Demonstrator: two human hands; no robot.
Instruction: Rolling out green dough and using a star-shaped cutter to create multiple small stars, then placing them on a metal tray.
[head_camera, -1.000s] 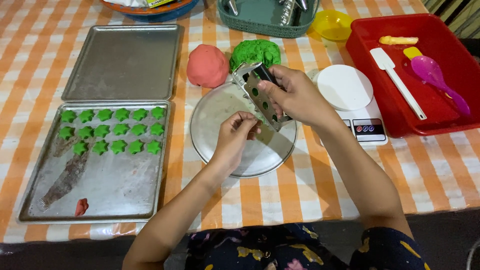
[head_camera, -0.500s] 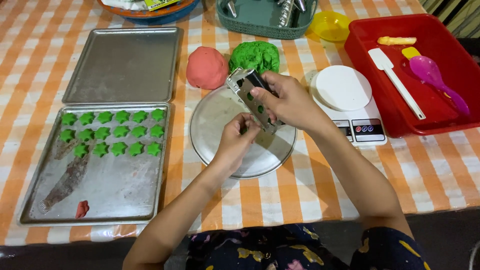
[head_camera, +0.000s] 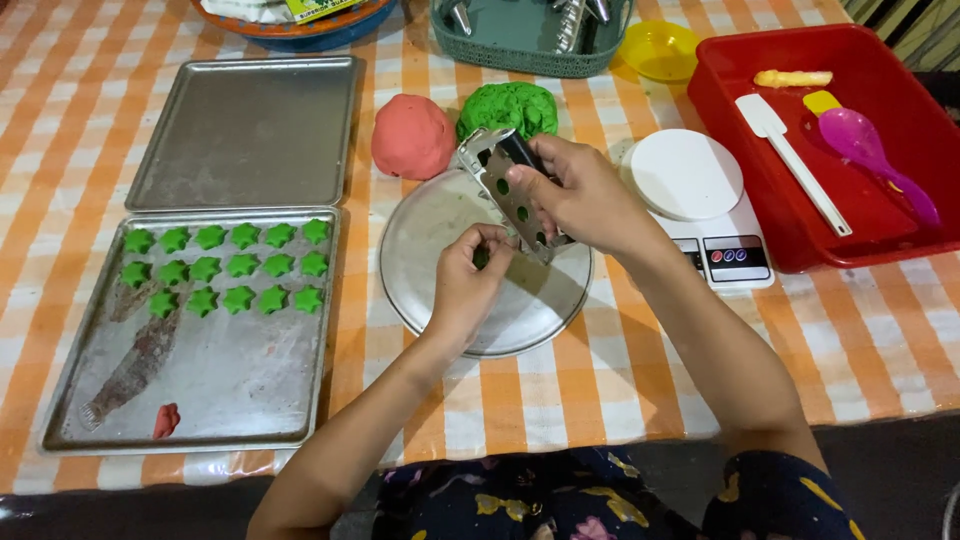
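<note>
R hand (head_camera: 585, 195): clenched round a metal cutter strip (head_camera: 515, 190) w/ round holes, held tilted above the round metal plate (head_camera: 440, 290); lower end of strip hidden behind fingers, so full length can't be told.
L hand (head_camera: 470, 285): fingertips pinched at strip's lower edge, on a small green bit (head_camera: 482, 258) of dough; bit mostly covered by fingers, shape can't be made out.
Plate: on the bench (head_camera: 620, 380), right in front of the person; near part covered by L hand, right rim partly behind R wrist.
Dough: green dough lump (head_camera: 510, 105) & pink dough ball (head_camera: 412, 135) side by side just behind plate; green one's front edge hidden by strip.
Near tray (head_camera: 200, 400): left of plate, holds green star pieces (head_camera: 225, 270) in 3 rows at far end; small pink scrap (head_camera: 165, 420) near front edge; grey smear on tray floor, what it is can't be told.
Far tray (head_camera: 250, 130): behind near tray, bare metal.
Scale (head_camera: 700, 205): white, round top, just right of R hand; left edge behind hand.
Red bin (head_camera: 850, 210): far right, cut by frame edge; holds white spatula (head_camera: 790, 160), purple spoon (head_camera: 875, 150), pale yellow piece (head_camera: 792, 78).
Top edge: teal basket (head_camera: 530, 40) w/ metal tools, yellow bowl (head_camera: 660, 50), orange-blue dish (head_camera: 300, 20), all cut off by frame.
Bottom: lap in dark floral cloth (head_camera: 560, 500), partly out of frame.
</note>
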